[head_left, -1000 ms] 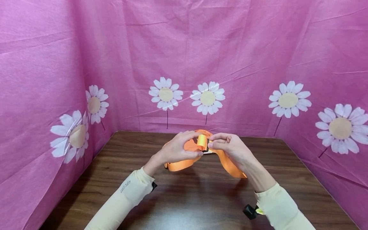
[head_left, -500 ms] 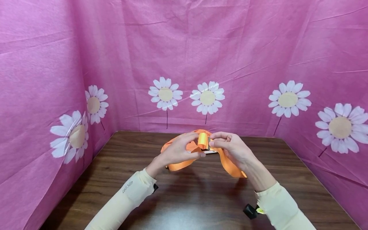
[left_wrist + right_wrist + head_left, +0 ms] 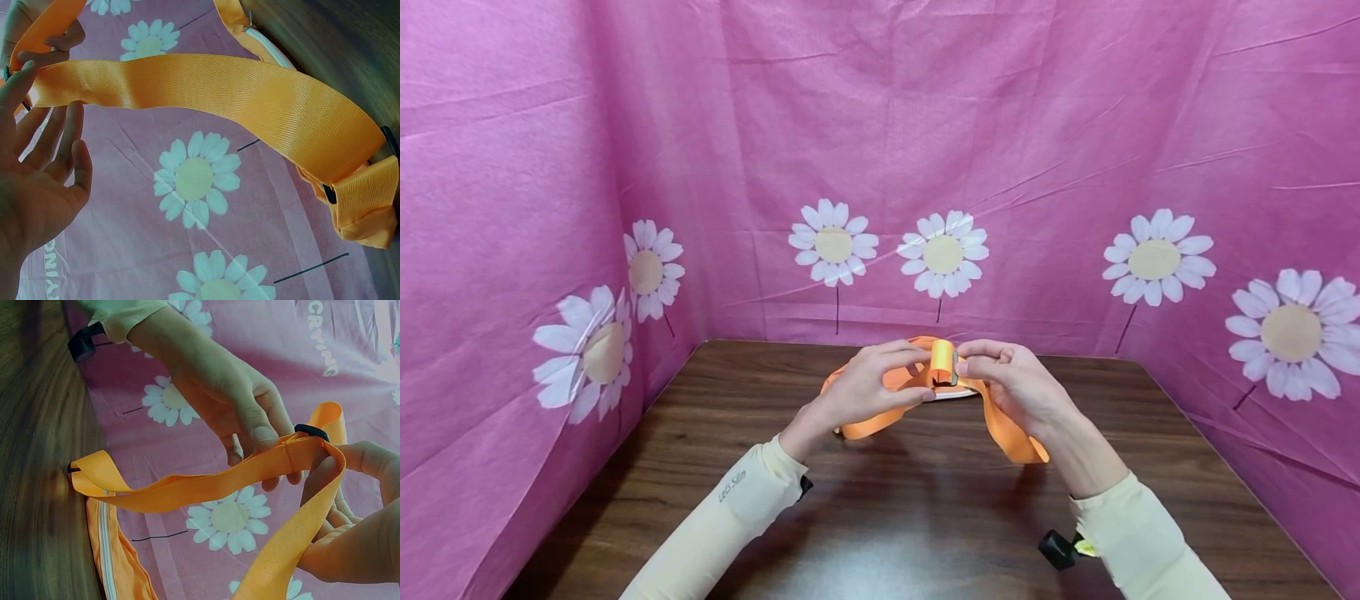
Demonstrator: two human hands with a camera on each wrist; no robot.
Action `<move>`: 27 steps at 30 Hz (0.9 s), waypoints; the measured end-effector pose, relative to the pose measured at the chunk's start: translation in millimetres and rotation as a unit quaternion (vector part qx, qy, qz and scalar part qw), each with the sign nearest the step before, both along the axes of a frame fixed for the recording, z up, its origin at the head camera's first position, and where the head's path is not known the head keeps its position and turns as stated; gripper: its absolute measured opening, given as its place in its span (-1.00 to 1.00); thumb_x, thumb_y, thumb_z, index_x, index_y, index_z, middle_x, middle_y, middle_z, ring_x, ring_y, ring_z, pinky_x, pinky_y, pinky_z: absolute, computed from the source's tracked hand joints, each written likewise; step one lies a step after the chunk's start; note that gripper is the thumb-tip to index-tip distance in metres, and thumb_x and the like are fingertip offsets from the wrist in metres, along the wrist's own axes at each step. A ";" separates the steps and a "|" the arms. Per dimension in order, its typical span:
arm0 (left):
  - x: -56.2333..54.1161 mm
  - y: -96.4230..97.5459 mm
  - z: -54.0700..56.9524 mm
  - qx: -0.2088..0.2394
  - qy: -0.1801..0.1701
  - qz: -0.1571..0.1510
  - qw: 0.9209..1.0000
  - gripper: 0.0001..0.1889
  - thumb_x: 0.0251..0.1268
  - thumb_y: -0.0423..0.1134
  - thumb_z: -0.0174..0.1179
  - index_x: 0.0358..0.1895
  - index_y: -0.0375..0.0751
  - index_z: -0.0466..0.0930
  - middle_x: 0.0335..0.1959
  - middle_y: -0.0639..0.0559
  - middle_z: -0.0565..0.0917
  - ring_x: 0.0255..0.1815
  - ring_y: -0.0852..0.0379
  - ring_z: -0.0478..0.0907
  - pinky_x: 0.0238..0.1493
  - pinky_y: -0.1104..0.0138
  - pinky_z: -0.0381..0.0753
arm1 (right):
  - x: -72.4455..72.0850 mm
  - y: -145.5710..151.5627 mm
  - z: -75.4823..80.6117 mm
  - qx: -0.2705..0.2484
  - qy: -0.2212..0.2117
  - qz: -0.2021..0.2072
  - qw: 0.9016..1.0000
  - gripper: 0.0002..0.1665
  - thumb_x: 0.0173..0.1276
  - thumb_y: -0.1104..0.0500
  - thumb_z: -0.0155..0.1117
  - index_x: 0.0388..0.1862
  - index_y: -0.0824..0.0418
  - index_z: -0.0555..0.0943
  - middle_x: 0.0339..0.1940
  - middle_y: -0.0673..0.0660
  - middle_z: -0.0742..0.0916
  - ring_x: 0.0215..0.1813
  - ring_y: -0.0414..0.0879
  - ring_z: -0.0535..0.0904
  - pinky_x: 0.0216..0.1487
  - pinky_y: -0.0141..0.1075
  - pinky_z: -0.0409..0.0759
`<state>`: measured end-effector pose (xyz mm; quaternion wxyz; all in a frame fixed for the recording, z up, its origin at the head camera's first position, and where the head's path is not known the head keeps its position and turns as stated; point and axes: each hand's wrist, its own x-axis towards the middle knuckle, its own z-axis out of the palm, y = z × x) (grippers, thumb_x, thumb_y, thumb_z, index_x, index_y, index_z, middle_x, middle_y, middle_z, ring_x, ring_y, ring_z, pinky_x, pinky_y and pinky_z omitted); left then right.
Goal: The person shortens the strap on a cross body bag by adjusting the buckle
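An orange webbing strap [image 3: 187,84] runs through a black slide buckle [image 3: 312,432], held up above the table. In the head view, a short loop of the strap [image 3: 942,360] stands up from the buckle between the two hands. My left hand [image 3: 868,387] pinches the strap beside the buckle, thumb on one face and fingers behind. From the other side, my right hand [image 3: 1026,383] pinches at the buckle's edge, with a strap length hanging below it. Behind the hands lies the orange fabric bag [image 3: 119,550] with a white zipper, partly hidden.
The dark wooden table [image 3: 880,517] extends around the hands. A pink cloth with printed daisies [image 3: 880,125] encloses its back and sides. A black wrist camera [image 3: 1057,550] sticks out from the right sleeve.
The buckle and the strap loop have shifted a little to the right, and the right hand has moved with them. The loop now stands more upright. The left hand stays nearly in place.
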<state>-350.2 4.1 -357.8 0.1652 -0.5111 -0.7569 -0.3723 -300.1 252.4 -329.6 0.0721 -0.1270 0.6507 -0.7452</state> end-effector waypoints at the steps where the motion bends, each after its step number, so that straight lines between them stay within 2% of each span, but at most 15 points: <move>1: -0.1 -0.2 0.3 -0.001 0.005 0.004 1.000 -0.51 0.24 -0.08 0.48 0.20 -0.18 0.67 0.09 0.11 0.67 -0.09 0.18 0.62 0.00 0.30 0.57 | 0.1 0.8 0.3 -0.003 0.000 0.002 1.000 -0.90 0.39 0.32 0.35 -0.14 0.21 0.69 -0.34 0.02 0.76 -0.14 -0.08 0.60 0.02 -0.25 0.51; 4: -1.1 -0.9 0.4 -0.004 0.011 0.013 1.000 -0.50 0.21 -0.06 0.51 0.19 -0.14 0.69 0.06 0.13 0.68 -0.09 0.19 0.62 -0.02 0.29 0.57 | 0.3 3.7 1.5 -0.018 0.001 0.006 1.000 -0.88 0.40 0.35 0.31 -0.16 0.18 0.71 -0.33 0.01 0.75 -0.15 -0.10 0.60 0.04 -0.25 0.51; 9: -2.8 -2.4 -0.5 -0.012 0.002 0.022 1.000 -0.49 0.21 -0.03 0.50 0.20 -0.11 0.69 -0.01 0.18 0.67 -0.10 0.18 0.62 -0.04 0.20 0.60 | 1.4 9.8 6.1 -0.036 -0.004 -0.001 0.999 -0.83 0.41 0.38 0.27 -0.19 0.16 0.73 -0.32 0.00 0.74 -0.16 -0.13 0.58 -0.01 -0.27 0.52; 14: -6.6 -4.9 -3.4 -0.026 0.010 0.045 0.999 -0.50 0.23 0.01 0.48 0.19 -0.13 0.69 0.00 0.16 0.69 -0.13 0.14 0.63 -0.08 0.25 0.57 | 3.5 17.7 12.9 -0.049 -0.013 -0.003 0.999 -0.82 0.43 0.38 0.25 -0.20 0.15 0.74 -0.26 0.03 0.73 -0.17 -0.11 0.58 -0.08 -0.24 0.58; 19: -11.3 -7.7 -6.0 -0.034 0.015 0.061 0.997 -0.50 0.22 0.01 0.48 0.18 -0.10 0.70 -0.04 0.17 0.69 -0.16 0.27 0.58 -0.17 0.31 0.54 | 5.1 24.1 18.7 -0.060 -0.020 -0.008 0.998 -0.84 0.42 0.37 0.26 -0.20 0.15 0.73 -0.21 0.08 0.68 -0.18 -0.06 0.59 -0.14 -0.20 0.66; 27: -15.8 -10.8 -6.2 -0.040 0.009 0.054 0.998 -0.50 0.22 0.01 0.48 0.19 -0.08 0.68 -0.06 0.21 0.67 -0.11 0.34 0.52 -0.09 0.28 0.53 | 4.6 26.7 20.9 -0.051 -0.021 -0.012 0.998 -0.84 0.43 0.36 0.26 -0.20 0.16 0.72 -0.19 0.09 0.66 -0.18 -0.03 0.57 -0.20 -0.20 0.65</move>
